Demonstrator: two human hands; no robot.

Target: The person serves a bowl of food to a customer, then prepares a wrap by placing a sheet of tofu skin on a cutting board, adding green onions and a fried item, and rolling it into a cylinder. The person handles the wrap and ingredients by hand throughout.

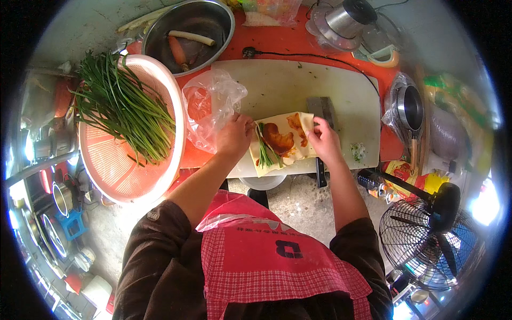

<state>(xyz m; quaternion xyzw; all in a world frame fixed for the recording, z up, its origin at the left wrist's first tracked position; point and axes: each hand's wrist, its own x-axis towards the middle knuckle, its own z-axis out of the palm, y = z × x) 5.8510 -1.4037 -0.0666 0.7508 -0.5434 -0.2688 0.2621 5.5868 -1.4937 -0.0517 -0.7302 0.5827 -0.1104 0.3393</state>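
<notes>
A pale yellow sheet, apparently tofu skin (295, 151), lies at the front edge of the white cutting board (276, 84). Patches of red-brown sauce (278, 140) are smeared over it. A small bunch of cut green chives (265, 154) lies along its left side, partly under the sheet's turned edge. My left hand (236, 136) pinches the sheet's upper left edge beside the chives. At the right edge, my right hand (326, 140) grips the sheet between thumb and fingers. Behind that hand is a cleaver (320, 107), its black handle (321, 173) jutting past the board's front edge.
A pink colander (120, 172) holding long green chives (128, 108) stands left. Beyond it, a metal basin (224, 24) holds a carrot. A clear plastic bag (226, 90) touches the board's left side. A black power cord (304, 55) crosses the back; a fan (428, 240) stands right.
</notes>
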